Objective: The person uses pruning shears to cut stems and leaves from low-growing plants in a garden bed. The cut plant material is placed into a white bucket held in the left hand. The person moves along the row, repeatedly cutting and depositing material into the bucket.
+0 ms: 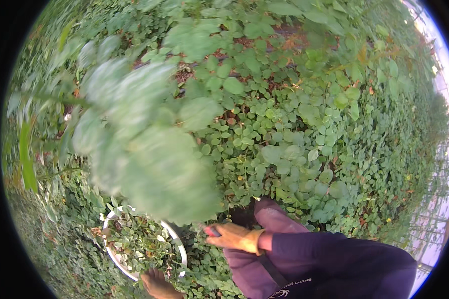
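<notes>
My right hand, in a yellow work glove, is closed around a red-and-black handled hand tool at the lower middle. Blurred leaves hide what lies beyond the tool. My bare left hand is at the bottom, by the near edge of a white round container; whether its fingers grip anything cannot be told. Cut leafy stems fill the container. A large blurred leafy branch hangs close to the camera, above the container and left of my right hand.
Dense low plants cover the ground around me, with brown dry leaves and soil showing between them. My bent leg rests among the plants. A pale strip with a mesh-like structure runs along the right edge.
</notes>
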Available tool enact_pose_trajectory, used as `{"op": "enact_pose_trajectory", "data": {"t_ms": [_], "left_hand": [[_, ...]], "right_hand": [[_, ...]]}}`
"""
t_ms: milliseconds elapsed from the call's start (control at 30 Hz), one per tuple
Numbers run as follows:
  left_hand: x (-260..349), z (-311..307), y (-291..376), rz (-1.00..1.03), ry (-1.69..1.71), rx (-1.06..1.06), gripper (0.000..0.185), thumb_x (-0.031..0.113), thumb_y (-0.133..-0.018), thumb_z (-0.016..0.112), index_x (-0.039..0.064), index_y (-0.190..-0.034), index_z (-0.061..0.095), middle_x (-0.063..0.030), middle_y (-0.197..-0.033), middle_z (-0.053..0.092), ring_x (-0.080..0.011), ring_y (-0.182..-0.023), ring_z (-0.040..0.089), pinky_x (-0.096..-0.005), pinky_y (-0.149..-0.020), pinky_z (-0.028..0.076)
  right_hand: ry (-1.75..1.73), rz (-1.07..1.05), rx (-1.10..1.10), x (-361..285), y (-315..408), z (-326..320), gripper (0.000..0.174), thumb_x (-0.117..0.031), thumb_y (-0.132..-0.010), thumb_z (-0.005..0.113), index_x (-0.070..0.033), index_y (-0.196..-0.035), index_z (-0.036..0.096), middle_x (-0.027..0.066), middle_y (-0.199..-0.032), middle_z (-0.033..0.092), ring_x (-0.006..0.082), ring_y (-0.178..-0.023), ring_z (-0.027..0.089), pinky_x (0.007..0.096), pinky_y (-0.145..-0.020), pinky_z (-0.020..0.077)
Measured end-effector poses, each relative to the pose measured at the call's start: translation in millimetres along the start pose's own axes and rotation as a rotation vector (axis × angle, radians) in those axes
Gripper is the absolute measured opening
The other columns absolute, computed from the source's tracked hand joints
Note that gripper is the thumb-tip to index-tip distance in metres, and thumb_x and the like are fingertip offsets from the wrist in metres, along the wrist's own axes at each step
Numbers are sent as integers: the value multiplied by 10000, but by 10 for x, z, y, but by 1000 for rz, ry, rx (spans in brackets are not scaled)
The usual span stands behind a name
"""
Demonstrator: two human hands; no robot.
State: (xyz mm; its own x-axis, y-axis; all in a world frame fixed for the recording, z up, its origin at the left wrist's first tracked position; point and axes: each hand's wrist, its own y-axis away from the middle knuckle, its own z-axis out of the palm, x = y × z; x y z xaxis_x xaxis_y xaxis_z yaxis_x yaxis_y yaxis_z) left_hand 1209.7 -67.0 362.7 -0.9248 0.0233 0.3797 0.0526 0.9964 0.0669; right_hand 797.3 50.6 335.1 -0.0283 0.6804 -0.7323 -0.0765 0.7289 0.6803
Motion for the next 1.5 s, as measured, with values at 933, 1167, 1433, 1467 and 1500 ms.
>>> {"op": "enact_pose_trajectory", "data": {"t_ms": [933, 1167, 1433, 1467, 1500], "left_hand": [[2612, 1297, 483, -641, 1015, -985, 371, 251, -1069, 642, -112, -1014, 691, -140, -829, 653, -253, -708, 660, -383, -734, 605], [2930, 1877, 654, -530, 816, -920, 442, 304, -1041, 713, -130, -1118, 743, -206, -960, 799, -272, -870, 802, -395, -850, 664], [3577, 3425, 237, -259, 871, -1057, 519, 337, -1036, 751, -126, -1269, 717, -202, -1120, 799, -282, -1011, 809, -369, -957, 647], [3634, 3543, 134, -187, 830, -1074, 528, 344, -1039, 747, -123, -1285, 709, -197, -1143, 794, -279, -1020, 805, -353, -972, 640], [3677, 3620, 74, -178, 831, -1047, 528, 341, -1042, 744, -124, -1289, 705, -200, -1146, 792, -281, -1021, 804, -357, -971, 642]], "right_hand": [[443, -96, 360, 1717, -72, -2347, 389, -372, -1074, 674, -33, -1262, 636, 229, -1064, 726, 480, -1015, 695, 556, -899, 544], [430, -24, 434, 2953, -1366, -2410, 383, -382, -1049, 687, -33, -1203, 662, 240, -1069, 741, 453, -1033, 716, 555, -889, 558], [1080, -388, 613, 4151, -2376, -2636, 588, -265, -1046, 651, -33, -1578, 551, 198, -1561, 588, 365, -1390, 616, 462, -1157, 510], [879, -353, 566, 4186, -2434, -2656, 593, -226, -1050, 629, -38, -1603, 524, 184, -1620, 547, 356, -1431, 596, 450, -1178, 500], [994, -620, 728, 4197, -2450, -2665, 601, -214, -1046, 627, -29, -1607, 514, 189, -1588, 558, 362, -1398, 607, 446, -1169, 507]]}}
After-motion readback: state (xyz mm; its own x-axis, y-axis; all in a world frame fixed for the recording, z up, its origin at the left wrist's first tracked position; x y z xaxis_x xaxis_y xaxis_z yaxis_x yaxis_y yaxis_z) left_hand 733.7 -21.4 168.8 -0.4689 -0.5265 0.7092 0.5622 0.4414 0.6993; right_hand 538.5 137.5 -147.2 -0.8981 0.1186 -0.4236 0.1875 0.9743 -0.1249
